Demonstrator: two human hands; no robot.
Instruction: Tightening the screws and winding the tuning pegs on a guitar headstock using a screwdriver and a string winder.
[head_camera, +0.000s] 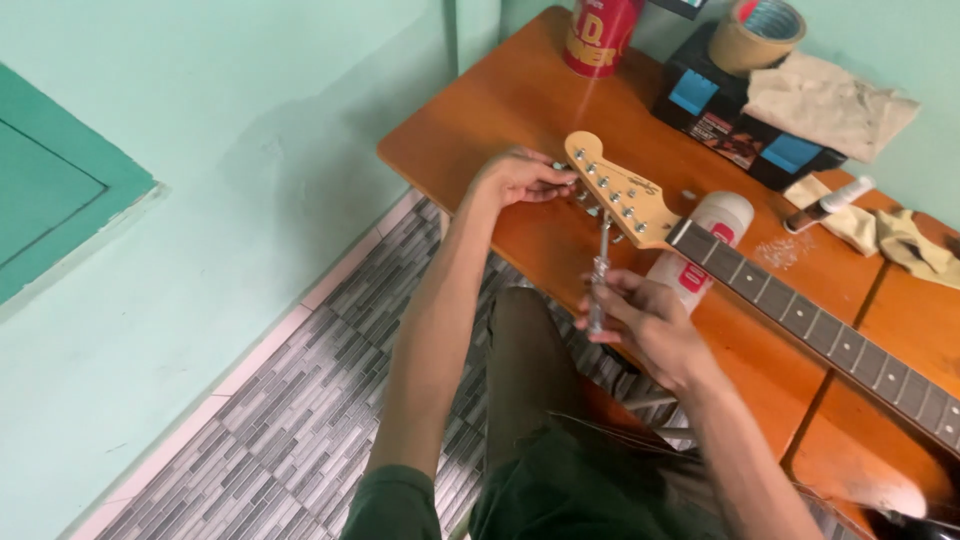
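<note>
A guitar lies on the orange wooden table (480, 110), its pale wooden headstock (612, 188) with several metal tuning pegs pointing toward the table's near edge. My left hand (520, 178) pinches a tuner at the headstock's left side. My right hand (645, 318) grips a slim metal tool (601, 270) held upright, its tip against the tuners under the headstock. The dark fretted neck (820, 335) runs to the lower right, resting on a white cylinder with red labels (700, 250).
A red can (598, 35) stands at the table's back. A black box (745, 125) carries a tape roll (757, 32) and a beige cloth (830, 100). A small bottle (828, 203) and rags (900, 240) lie right. Patterned grey floor (290, 420) lies below, green wall left.
</note>
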